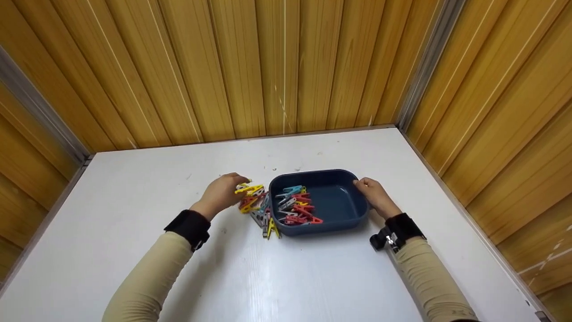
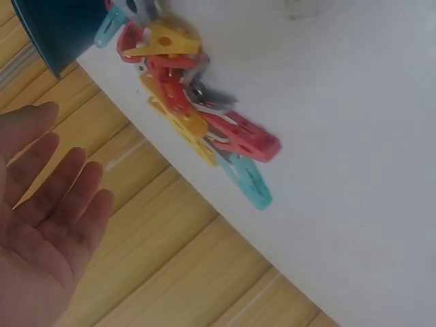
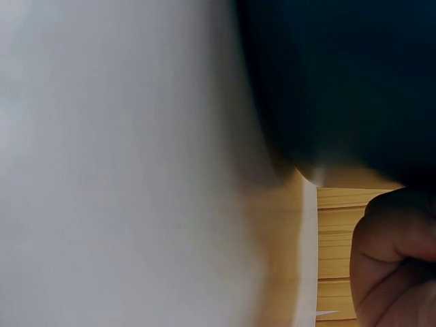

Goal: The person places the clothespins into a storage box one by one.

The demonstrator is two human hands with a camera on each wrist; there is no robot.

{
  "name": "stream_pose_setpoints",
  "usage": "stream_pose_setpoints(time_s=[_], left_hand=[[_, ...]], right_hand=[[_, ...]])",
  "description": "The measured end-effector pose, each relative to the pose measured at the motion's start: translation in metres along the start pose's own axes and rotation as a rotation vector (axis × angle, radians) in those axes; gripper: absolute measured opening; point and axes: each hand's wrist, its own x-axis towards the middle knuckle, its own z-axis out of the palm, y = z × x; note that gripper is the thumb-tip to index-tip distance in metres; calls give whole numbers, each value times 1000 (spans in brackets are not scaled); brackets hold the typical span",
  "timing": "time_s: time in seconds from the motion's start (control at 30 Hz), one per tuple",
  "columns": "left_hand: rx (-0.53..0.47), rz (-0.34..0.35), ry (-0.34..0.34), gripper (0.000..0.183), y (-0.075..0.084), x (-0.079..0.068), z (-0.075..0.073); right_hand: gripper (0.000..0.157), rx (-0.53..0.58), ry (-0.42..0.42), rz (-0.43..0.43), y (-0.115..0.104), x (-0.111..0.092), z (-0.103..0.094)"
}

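Note:
A dark blue plastic tub (image 1: 319,229) sits on the white table, several coloured clothespins (image 1: 304,209) gathered in its left half. My right hand (image 1: 374,196) grips the tub's right rim, thumb over the edge; in the right wrist view its curled fingers (image 3: 392,252) show beside the dark wall. Left of the tub, a loose pile of red, yellow, grey and teal clothespins (image 2: 184,102) lies against its outer side. Next to that pile is my left hand (image 1: 221,192), its fingers extended and palm bare in the left wrist view.
The white tabletop (image 1: 134,201) stretches around the tub and pile. Yellow wood-grain panels (image 1: 268,67) rise behind the table and along both sides, with grey metal posts (image 1: 422,62) at the corners.

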Motion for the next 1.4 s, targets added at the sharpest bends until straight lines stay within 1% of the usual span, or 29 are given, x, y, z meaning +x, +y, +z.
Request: stream_pose_setpoints(time_s=[0.1, 0.13, 0.2, 0.27, 0.4, 0.6, 0.67, 0.87, 1.0, 1.2, 1.4], left_hand=[[-14, -30, 14, 34, -14, -6, 1], [-20, -42, 16, 34, -18, -7, 1], [-23, -46, 23, 34, -26, -9, 2], [-35, -61, 22, 34, -32, -11, 2], [-29, -97, 11, 33, -40, -13, 5], [-17, -189, -11, 33, -49, -14, 11], [-25, -216, -21, 33, -52, -14, 14], [-36, -240, -29, 29, -56, -11, 23], [-48, -256, -33, 29, -57, -7, 29], [-54, -312, -46, 31, -57, -4, 36], [-45, -300, -13, 26, -58, -5, 37]], right_hand=[[31, 5, -8, -9, 6, 6, -1], [31, 15, -11, -4, 4, 4, -1], [30, 22, -11, 4, 3, 4, -1], [30, 17, -4, 5, 9, 8, -2], [31, 1, 6, 13, 20, 14, -2], [31, -4, -9, 5, 23, 17, -1], [30, -5, -19, 2, 22, 17, -1], [30, -2, -19, 3, 22, 15, -2], [31, 3, -11, 21, 22, 14, -2], [30, 1, -22, 26, 24, 15, -2], [30, -14, -5, 13, 23, 16, -3]])
